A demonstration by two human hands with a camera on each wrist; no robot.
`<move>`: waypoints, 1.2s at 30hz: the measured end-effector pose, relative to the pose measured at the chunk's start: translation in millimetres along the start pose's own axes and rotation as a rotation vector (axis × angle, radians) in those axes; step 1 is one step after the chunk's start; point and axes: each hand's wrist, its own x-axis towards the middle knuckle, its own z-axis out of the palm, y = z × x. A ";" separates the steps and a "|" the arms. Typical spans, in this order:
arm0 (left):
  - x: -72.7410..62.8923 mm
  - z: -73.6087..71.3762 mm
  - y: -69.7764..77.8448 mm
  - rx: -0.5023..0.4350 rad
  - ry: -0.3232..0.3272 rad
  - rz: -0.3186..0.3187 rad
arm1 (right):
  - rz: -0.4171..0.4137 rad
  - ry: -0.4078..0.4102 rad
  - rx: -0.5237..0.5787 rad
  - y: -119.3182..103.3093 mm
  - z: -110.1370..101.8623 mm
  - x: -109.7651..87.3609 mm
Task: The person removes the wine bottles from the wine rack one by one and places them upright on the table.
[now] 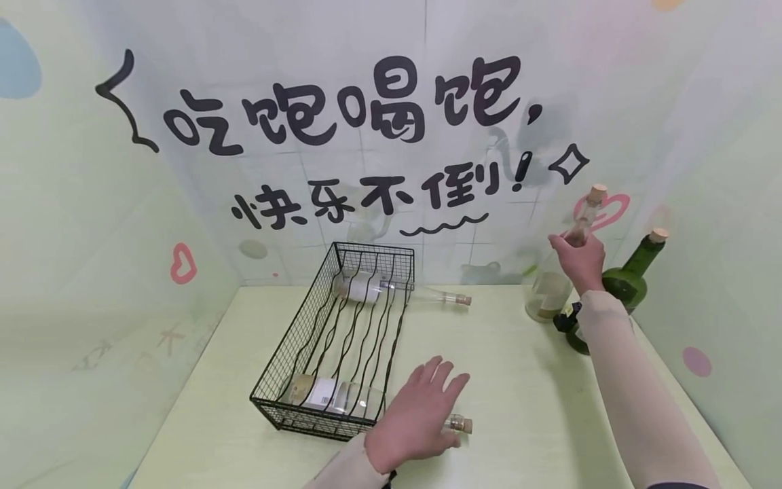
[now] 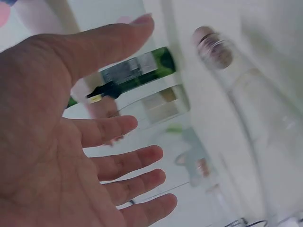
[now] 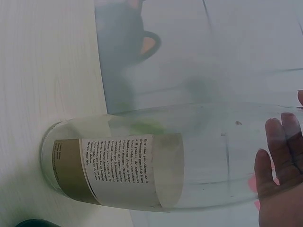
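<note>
My right hand grips the neck of a clear glass wine bottle. This bottle is upright and corked, with a label low on its side; whether its base touches the table is hard to tell. My left hand hovers palm down with fingers spread, holding nothing. Beneath it lies a corked clear bottle at the front of a black wire rack, its middle partly hidden by the hand. Another clear bottle lies at the rack's back. Both necks point right, past the rack's side.
Beside my right forearm stands a corked green bottle, partly hidden by the arm. A small black object sits close to it. Printed walls enclose the pale table at the back and sides.
</note>
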 end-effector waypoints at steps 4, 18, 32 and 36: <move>8.1 19.2 3.6 0.026 -0.046 -0.031 | -0.002 0.003 0.004 1.2 -0.2 0.1; 19.5 65.5 2.4 0.052 -0.152 -0.190 | -0.003 -0.015 0.042 -2.0 5.4 1.3; 23.1 77.9 1.0 0.072 -0.101 -0.229 | -0.004 -0.006 0.026 1.0 4.2 3.7; 26.6 79.3 7.1 0.106 -0.116 -0.205 | 0.007 0.003 0.026 3.1 2.5 4.4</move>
